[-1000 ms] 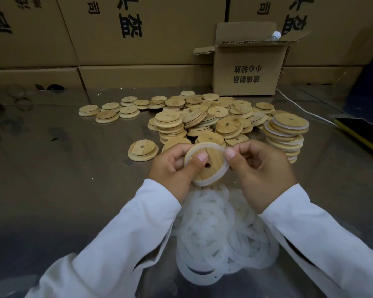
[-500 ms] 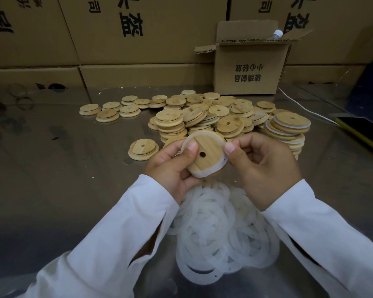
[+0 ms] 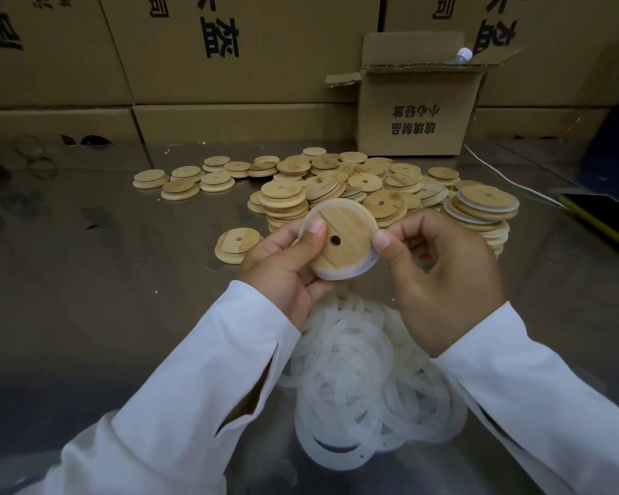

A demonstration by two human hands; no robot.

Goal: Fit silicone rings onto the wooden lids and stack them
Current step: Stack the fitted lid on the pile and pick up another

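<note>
Centrally, a round wooden lid (image 3: 351,234) was pinched between left hand (image 3: 286,269) and right hand (image 3: 444,280); its translucent white silicone ring (image 3: 336,274), if unevenly seated, risked being dislodged.

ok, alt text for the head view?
The left hand and right hand hold a wooden lid with a silicone ring around its rim, above a pile of loose rings on a shiny table. Behind: scattered bare lids, a stack of ringed lids, cardboard boxes.

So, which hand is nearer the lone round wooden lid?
Left. The left hand is just right of the lone round wooden lid; the right hand is beyond the held ringed wooden lid.
</note>
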